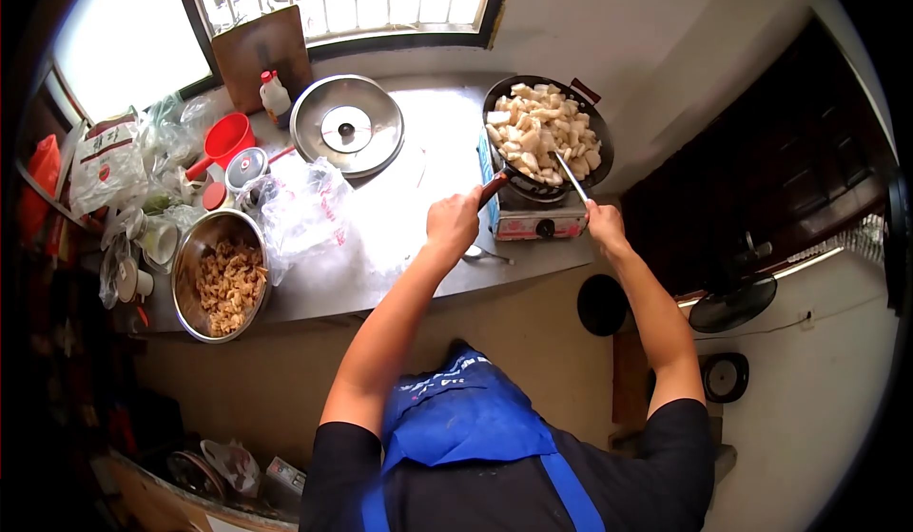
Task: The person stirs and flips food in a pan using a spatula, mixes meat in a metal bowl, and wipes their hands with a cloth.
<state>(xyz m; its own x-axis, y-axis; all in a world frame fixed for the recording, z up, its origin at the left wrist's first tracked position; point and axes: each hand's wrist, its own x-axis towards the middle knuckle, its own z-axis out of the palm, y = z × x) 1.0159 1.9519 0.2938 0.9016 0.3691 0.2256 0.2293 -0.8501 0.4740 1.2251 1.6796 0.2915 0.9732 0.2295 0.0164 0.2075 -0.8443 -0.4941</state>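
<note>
My left hand (454, 220) is closed around the brown handle of a dark wok (609, 147) on a portable gas stove (533, 225). Pale, chunky pieces of food (537, 118) fill the wok. In my right hand (606, 224) is the end of a long metal utensil (573, 178), probably a spatula. Its far end is buried in the food, so I cannot make out its shape. A metal spoon (485, 254) lies on the counter below my left hand.
A steel bowl of browned food pieces (181, 290) stands at the counter's left edge. Near it are a crumpled plastic bag (304, 204), a red ladle-like cup (228, 137) and several bags. A steel lid (380, 152) lies behind. A dark door (761, 171) is at right.
</note>
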